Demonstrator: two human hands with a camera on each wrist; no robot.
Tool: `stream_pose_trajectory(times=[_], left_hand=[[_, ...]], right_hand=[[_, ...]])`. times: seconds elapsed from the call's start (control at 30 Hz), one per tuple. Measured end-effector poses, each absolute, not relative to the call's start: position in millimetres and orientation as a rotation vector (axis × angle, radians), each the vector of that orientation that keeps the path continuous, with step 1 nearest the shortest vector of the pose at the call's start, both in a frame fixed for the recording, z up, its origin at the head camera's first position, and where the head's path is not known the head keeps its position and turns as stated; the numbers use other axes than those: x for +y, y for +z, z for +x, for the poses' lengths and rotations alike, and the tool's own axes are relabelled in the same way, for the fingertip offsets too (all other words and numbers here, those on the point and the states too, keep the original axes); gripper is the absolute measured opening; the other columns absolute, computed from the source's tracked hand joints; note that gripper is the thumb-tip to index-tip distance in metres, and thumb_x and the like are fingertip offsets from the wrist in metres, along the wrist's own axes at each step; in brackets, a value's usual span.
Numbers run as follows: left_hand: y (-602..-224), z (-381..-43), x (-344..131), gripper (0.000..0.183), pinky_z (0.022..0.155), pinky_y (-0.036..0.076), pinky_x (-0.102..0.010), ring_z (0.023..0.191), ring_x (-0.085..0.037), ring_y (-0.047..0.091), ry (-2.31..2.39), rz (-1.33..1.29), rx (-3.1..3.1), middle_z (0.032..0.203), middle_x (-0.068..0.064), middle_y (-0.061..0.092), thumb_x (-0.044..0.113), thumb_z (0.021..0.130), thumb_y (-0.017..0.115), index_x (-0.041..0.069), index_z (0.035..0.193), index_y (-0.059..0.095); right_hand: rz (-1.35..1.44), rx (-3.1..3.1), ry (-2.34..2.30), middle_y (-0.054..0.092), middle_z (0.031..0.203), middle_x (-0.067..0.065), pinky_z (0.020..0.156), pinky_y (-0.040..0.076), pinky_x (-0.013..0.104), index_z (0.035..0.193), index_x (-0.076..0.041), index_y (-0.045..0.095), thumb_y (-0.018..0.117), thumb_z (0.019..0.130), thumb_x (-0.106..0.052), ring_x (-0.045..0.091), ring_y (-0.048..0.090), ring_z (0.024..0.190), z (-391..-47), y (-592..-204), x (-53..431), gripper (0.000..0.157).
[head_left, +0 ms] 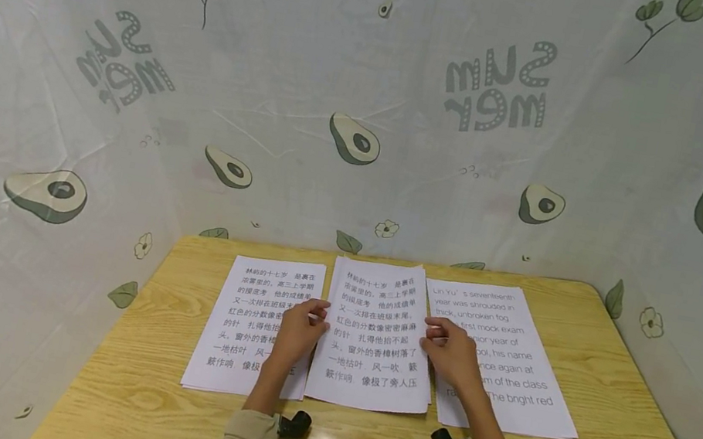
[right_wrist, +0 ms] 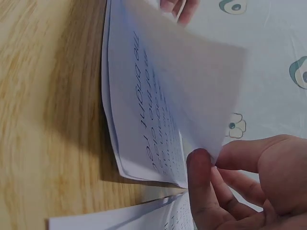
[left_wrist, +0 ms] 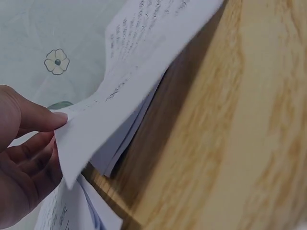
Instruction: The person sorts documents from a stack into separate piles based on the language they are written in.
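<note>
In the head view, a printed sheet of paper (head_left: 364, 390) with Chinese text is held up by its two side edges in the middle. My left hand (head_left: 298, 332) pinches its left edge between thumb and fingers, as the left wrist view confirms. At the opposite edge, my right hand (head_left: 456, 357) pinches it between thumb and forefinger. The lifted sheet (right_wrist: 206, 86) bows above a paper stack (right_wrist: 129, 115), whose top page shows English text in the right wrist view. From the head camera this stack is mostly hidden under the sheet.
A stack of Chinese-text pages (head_left: 204, 374) lies to the left, partly behind my left hand. On the right lies a stack of English-text pages (head_left: 541, 347). All rest on a wooden table (head_left: 147, 419); a patterned curtain (head_left: 307, 70) hangs behind it.
</note>
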State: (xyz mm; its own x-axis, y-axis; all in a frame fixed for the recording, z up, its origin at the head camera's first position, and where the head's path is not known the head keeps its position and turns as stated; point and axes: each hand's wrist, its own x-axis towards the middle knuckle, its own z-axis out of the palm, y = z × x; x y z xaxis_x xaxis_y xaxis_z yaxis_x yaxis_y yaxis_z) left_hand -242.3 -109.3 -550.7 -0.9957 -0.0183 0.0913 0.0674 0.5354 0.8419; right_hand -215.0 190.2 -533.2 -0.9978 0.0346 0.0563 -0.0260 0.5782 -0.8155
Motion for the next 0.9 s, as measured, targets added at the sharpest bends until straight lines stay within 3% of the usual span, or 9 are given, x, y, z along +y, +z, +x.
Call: stream_pose_trajectory(times=[0.17, 0.9], left_hand=[[-550.5, -243.5, -111.4, 0.04, 0.08, 0.063, -0.034, 0.093, -0.02, 0.074, -1.515, -0.002, -2.627, 0.11, -0.01, 0.077, -0.003, 0.091, 0.078, 0.006, 0.13, 0.075], [-547.3, -244.3, -118.9, 0.041, 0.076, 0.061, -0.027, 0.093, -0.018, 0.072, -1.608, 0.037, -2.575, 0.112, -0.009, 0.076, -0.001, 0.091, 0.079, 0.008, 0.131, 0.075]], right_hand=[[-0.026, -2.709, 1.435, 0.075, 0.118, 0.021, 0.087, 0.062, 0.038, 0.139, 0.001, 0.067, 0.071, 0.099, -0.007, 0.035, 0.076, 0.107, -215.9, -533.1, 192.2, 0.041], [-0.083, -2.677, 1.551, 0.073, 0.122, 0.022, 0.079, 0.058, 0.026, 0.141, -0.001, 0.066, 0.071, 0.099, -0.01, 0.035, 0.075, 0.109, -218.1, -531.5, 192.2, 0.043]])
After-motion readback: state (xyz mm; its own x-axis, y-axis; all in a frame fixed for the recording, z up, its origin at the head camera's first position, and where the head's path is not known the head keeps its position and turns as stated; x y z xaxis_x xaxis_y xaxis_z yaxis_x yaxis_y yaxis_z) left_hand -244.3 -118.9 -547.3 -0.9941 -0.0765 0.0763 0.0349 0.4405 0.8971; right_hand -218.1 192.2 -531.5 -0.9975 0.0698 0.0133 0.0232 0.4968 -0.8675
